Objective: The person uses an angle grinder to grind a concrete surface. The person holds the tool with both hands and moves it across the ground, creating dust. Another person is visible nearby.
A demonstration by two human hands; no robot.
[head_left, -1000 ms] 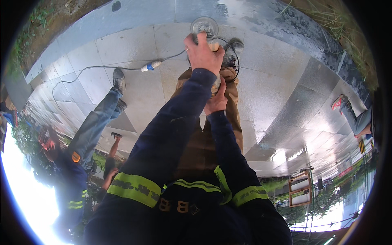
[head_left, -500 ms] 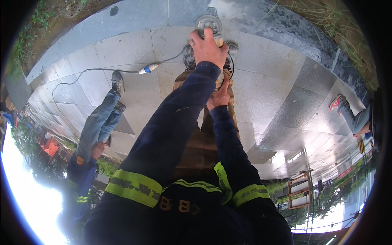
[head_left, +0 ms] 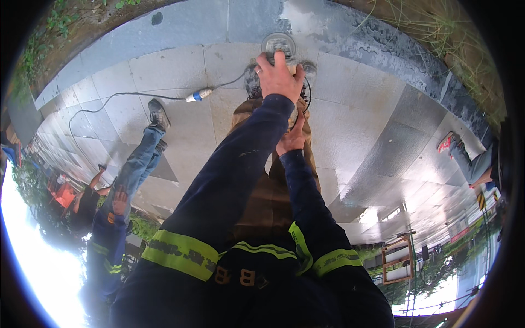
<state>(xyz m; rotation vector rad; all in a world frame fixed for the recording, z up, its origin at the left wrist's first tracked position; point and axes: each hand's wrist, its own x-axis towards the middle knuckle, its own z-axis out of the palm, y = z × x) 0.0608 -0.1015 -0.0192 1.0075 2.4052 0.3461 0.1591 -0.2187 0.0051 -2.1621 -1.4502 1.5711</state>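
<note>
An angle grinder [head_left: 279,41] with a round, dusty head points away from me, over the dark stone border at the edge of the paving. My left hand [head_left: 279,75] is wrapped over its front part, with a ring on one finger. Closer to my body, my right hand [head_left: 292,138] grips the rear of the grinder between my legs; the arm and trousers partly hide that end. My dusty shoes [head_left: 252,82] stand on either side of the tool. Its cord runs left to a blue-and-white plug connector [head_left: 198,95].
A black cable [head_left: 117,93] curves over the light paving slabs [head_left: 164,68] on the left. A co-worker in jeans [head_left: 136,156] stands there, another person behind. At far right is a person's red shoe [head_left: 445,141]. Dry grass [head_left: 437,35] borders the stone; a wooden frame [head_left: 397,259] stands behind right.
My hands and the grinder sit slightly lower in the picture as the view shifts. The left co-worker's hand has changed position, and another person in dark clothing now shows behind them.
</note>
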